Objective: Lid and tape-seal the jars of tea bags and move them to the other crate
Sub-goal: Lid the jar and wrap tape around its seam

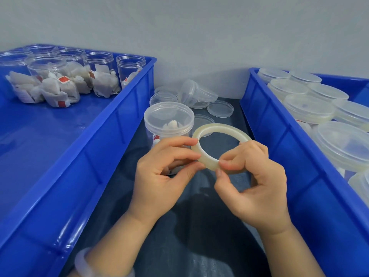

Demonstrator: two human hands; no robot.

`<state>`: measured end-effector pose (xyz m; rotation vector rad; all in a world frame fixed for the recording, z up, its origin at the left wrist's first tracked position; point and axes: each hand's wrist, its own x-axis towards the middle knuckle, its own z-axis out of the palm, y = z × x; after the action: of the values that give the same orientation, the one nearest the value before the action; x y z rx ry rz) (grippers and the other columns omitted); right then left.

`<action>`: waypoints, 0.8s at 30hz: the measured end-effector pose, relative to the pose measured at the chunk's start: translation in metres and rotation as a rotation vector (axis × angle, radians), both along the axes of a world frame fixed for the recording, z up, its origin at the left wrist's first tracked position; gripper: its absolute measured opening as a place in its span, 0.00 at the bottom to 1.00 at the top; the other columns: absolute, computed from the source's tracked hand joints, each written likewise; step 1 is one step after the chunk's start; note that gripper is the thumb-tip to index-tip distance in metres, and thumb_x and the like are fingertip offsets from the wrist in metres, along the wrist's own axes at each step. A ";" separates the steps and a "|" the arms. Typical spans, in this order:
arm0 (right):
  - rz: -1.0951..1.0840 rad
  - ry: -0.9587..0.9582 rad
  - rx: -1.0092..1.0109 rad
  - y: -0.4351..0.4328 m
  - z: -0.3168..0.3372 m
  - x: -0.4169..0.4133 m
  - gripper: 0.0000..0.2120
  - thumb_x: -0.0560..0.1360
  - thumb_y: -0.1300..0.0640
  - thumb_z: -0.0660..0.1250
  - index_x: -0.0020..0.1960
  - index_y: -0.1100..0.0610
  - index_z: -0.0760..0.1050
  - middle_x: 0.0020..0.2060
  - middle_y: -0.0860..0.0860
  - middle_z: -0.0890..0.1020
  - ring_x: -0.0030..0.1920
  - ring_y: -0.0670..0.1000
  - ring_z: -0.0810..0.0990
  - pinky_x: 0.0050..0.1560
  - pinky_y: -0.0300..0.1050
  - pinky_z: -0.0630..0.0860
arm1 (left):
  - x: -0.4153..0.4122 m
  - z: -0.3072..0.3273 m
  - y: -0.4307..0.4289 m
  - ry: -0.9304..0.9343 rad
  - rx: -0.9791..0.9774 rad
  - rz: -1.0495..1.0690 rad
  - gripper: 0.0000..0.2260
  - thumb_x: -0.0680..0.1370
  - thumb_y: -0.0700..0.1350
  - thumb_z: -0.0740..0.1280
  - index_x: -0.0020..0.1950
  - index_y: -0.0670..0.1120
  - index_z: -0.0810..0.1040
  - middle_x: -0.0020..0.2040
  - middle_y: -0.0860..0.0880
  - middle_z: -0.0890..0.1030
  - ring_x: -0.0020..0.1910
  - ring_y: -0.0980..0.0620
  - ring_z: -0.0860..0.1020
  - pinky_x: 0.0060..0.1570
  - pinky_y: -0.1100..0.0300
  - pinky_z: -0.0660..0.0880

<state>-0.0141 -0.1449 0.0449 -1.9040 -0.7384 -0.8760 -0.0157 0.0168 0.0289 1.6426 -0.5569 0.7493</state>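
Left hand (159, 172) pinches the left side of the translucent off-white ring-shaped roll of tape (221, 128) between thumb and curled fingers. Right hand (253, 182) pinches the near rim between thumb and forefinger, fingertips set on the outer face. This two-point hold probably steadies the roll so the right fingertips can find and lift the free end. Whether an end is already raised cannot be told.

The roll is held roughly level above the dark table surface (199, 216), in the channel between two crates. The clear round plastic jar with fitted translucent lid (168, 120) stands upright on the table just behind the left hand, tea bags visible inside. Standing near the roll, it needs only a short pull of tape. No tape is visible on it, so sealing is judged not yet done.

Edges and room:
- The blue plastic crate at left (99, 156) holds unlidded clear jars of tea bags (98, 70) at its far end.
- The blue plastic crate at right (279, 140) holds lidded jars (308, 108) packed close together.
- Both crate walls rise above the table and flank the hands, so the jar must be lifted over the right wall.
- Loose translucent lids (220, 108) lie just behind the jar, so turning room lies on the near side.
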 end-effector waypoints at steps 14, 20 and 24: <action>-0.022 -0.038 -0.059 0.000 -0.002 0.001 0.06 0.65 0.61 0.67 0.31 0.62 0.73 0.31 0.48 0.78 0.35 0.46 0.74 0.49 0.46 0.68 | 0.004 0.009 0.013 -0.053 0.400 -0.006 0.02 0.76 0.40 0.65 0.46 0.47 0.74 0.49 0.53 0.73 0.47 0.57 0.73 0.48 0.67 0.70; -0.013 0.007 -0.010 0.000 -0.001 0.000 0.06 0.66 0.60 0.67 0.33 0.61 0.74 0.33 0.47 0.78 0.37 0.46 0.75 0.48 0.44 0.69 | 0.003 0.005 0.010 -0.064 0.371 0.051 0.02 0.76 0.40 0.66 0.45 0.43 0.78 0.50 0.53 0.74 0.47 0.60 0.74 0.48 0.65 0.70; 0.024 0.065 0.042 0.003 -0.001 -0.001 0.05 0.66 0.59 0.68 0.36 0.59 0.73 0.36 0.45 0.78 0.39 0.47 0.77 0.44 0.49 0.72 | 0.002 0.006 0.006 -0.148 0.317 0.101 0.08 0.75 0.38 0.70 0.54 0.41 0.80 0.49 0.48 0.78 0.47 0.56 0.77 0.49 0.66 0.74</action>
<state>-0.0155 -0.1415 0.0437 -1.8736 -0.6977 -0.8050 -0.0135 0.0231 0.0345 1.9292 -0.7313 0.8968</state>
